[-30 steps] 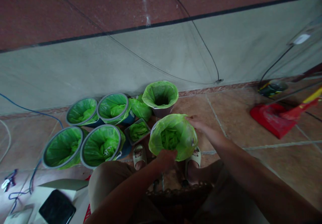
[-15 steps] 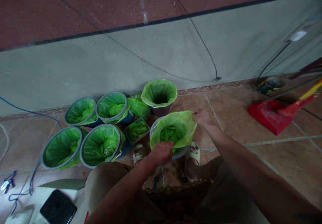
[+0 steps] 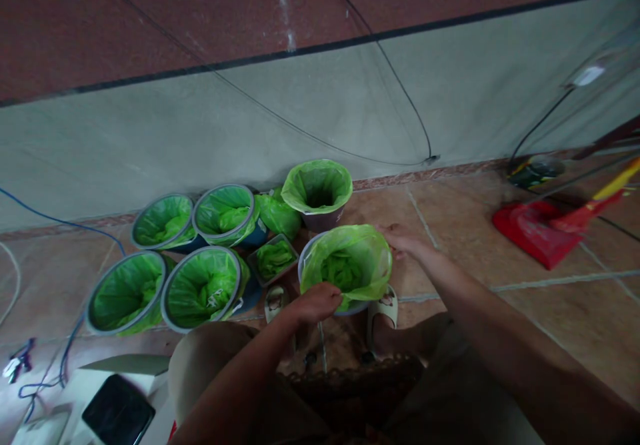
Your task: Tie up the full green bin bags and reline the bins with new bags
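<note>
Between my feet stands a pale bin point(image 3: 305, 252) with a thin green bin bag point(image 3: 370, 258) spread inside it, the bag's edge standing up past the rim on the right. More crumpled green plastic lies at the bottom of the bag. My left hand point(image 3: 320, 300) is closed on the near edge of the bag. At the far right edge, my right hand point(image 3: 399, 240) grips the bag from outside, its fingertips partly hidden by the plastic. Just behind stands a dark bin point(image 3: 323, 221) lined with a green bag.
Several grey-rimmed bins point(image 3: 165, 292) with green liners stand at left. Near them are a small rectangular bin point(image 3: 260, 273) and a green bundle point(image 3: 280, 215). A red dustpan point(image 3: 537, 232) lies at right. A phone point(image 3: 119, 410) rests on a white box at lower left.
My right hand has shifted slightly down and its fingers have moved round the outside of the bag. The bag's right edge has become rounder and wider. My left hand stays at the near edge.
</note>
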`<state>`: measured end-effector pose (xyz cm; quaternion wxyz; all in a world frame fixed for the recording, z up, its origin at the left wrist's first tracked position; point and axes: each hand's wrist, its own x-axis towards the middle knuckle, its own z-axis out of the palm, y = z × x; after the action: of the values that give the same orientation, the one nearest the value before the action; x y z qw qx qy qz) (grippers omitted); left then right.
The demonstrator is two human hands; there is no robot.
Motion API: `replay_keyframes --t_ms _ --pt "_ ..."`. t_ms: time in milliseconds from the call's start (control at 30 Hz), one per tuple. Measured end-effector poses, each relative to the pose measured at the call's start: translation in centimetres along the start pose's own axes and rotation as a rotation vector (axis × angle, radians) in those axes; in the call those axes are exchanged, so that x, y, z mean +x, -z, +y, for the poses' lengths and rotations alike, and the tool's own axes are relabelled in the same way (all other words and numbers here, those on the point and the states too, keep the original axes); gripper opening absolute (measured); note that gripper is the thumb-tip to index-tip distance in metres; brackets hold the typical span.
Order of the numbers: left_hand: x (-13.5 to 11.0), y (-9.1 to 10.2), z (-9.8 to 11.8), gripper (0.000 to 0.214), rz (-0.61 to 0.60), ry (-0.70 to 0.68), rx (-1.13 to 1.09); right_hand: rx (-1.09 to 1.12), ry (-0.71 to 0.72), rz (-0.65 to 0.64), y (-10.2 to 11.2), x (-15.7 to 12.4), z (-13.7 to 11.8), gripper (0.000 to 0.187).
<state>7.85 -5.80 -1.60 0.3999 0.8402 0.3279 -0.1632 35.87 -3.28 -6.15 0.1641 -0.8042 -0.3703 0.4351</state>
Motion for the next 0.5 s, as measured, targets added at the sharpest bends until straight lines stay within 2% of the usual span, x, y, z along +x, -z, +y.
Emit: replay_keyframes --t_ms 167,233,300,367,433,500 --pt "-0.2 -0.7 0.2 0.037 -0.135 -0.141 -0.061 -0.281 0.031 -0.069 -0.8 -0.9 0.4 0.038" --pt "0.0 -0.2 -0.3 0.04 -0.097 -0.15 -0.072 -0.343 0.036 -0.035 -0.7 -0.8 0.1 0.034" --pt "0.7 0.8 -1.3 0.042 0.081 -0.011 -0.044 -0.356 0.044 -0.002 -0.6 -0.6 -0.2 0.03" --pt "1.7 1.8 -2.8 0.04 0.293 0.211 0.008 -0.349 0.053 -0.004 -0.4 -0.5 -0.5 0.032" --pt "2.8 2.3 -4.6 0.036 0.405 0.419 0.026 -0.334 0.036 -0.027 -0.3 -0.7 -0.8 0.042" --pt "3.7 2.0 -6.2 0.032 0.436 0.562 0.005 -0.327 0.005 -0.048 -0.3 -1.3 -0.9 0.053"
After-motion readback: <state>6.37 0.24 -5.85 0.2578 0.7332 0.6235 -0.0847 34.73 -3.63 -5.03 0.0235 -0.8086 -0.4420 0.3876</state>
